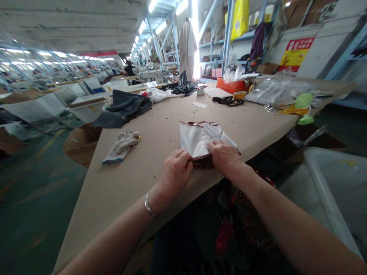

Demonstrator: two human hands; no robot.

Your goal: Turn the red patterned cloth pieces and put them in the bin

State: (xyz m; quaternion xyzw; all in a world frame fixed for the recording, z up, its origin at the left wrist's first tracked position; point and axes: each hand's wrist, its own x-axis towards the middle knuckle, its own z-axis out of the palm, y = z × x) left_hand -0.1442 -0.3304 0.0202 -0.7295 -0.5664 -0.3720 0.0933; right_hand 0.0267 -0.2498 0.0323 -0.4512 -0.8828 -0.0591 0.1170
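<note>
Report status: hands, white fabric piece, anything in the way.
Left hand pinching near edge of white fabric piece; right hand laid on it. Piece on table, maroon edges showing. Glove lies left, apart from it.

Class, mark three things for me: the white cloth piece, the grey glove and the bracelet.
White cloth piece (194, 140), head view: on its pale left panel.
Grey glove (121, 147), head view: middle of its body.
Bracelet (147, 204), head view: on its silvery band.

Shown with left hand curled in a pinch, right hand palm down, both forearms angled inward.
</note>
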